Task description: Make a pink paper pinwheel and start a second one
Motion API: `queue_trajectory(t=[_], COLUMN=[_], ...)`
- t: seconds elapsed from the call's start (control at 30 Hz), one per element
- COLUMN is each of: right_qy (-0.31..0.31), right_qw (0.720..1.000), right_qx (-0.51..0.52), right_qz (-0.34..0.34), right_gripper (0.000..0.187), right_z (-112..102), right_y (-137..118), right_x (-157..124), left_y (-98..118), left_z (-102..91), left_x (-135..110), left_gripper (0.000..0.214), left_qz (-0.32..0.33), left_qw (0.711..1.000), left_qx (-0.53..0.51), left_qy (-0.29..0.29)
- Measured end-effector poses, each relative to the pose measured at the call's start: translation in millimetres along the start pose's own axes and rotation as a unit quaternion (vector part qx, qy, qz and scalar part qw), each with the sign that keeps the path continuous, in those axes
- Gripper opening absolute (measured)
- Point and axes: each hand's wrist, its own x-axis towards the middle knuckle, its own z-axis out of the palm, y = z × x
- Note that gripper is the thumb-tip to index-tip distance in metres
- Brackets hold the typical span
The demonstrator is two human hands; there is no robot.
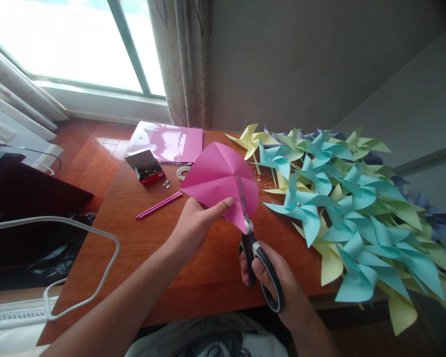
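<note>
My left hand pinches the near edge of a creased pink paper square, holding it up over the wooden table. In my right hand are black-handled scissors, fingers through the loops. The blades run into the paper from its lower corner along a fold line.
A large heap of blue, yellow-green and purple paper pinwheels covers the table's right side. Behind lie pink paper sheets, a small open box of pins, a tape roll and pink sticks. A white cable loops at left.
</note>
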Motion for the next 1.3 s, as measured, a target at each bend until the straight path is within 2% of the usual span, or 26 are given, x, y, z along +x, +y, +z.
queue_trajectory(t=[0.63, 1.3], right_qy=[0.009, 0.024], right_qw=[1.0, 0.999], right_qx=[-0.002, -0.014], right_qz=[-0.022, -0.018], right_gripper=[0.044, 0.044], right_z=[0, 1], right_y=[13, 15], right_x=[5, 5], left_y=[2, 2], left_z=[1.1, 2.3], left_x=[0, -1], left_gripper=[0.026, 0.027], left_qz=[-0.002, 0.005], left_qw=[1.0, 1.0], left_qx=[-0.007, -0.002], left_qy=[0.003, 0.014])
